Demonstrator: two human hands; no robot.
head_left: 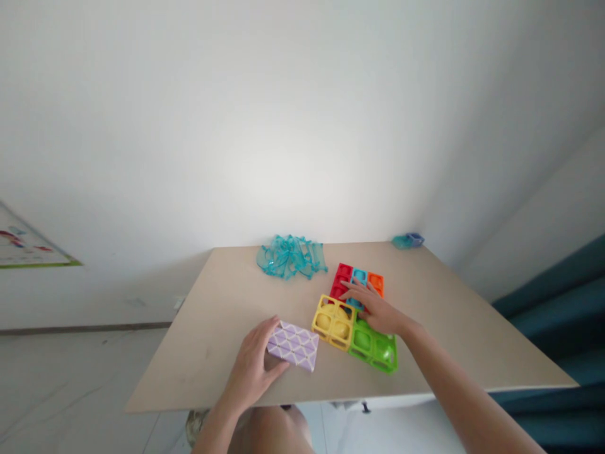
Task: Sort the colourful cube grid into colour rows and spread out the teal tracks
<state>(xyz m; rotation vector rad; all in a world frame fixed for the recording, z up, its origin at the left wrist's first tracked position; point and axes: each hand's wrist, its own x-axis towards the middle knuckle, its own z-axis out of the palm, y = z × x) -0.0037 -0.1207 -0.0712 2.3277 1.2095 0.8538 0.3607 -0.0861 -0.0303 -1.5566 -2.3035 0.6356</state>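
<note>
A: How do the hands grip?

B: The left hand (254, 360) pinches the left end of the purple box (293, 345) between thumb and fingers; the right hand (378, 310), fingers loosely spread, lies over the blue block (360, 275), beyond the yellow block (341, 329).

A: The box's position?

B: Left of the yellow block and nearer the person; long axis left-to-right, right end angled slightly nearer.

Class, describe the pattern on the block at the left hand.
The block shows lilac triangles between pale lines; see the head view.
</note>
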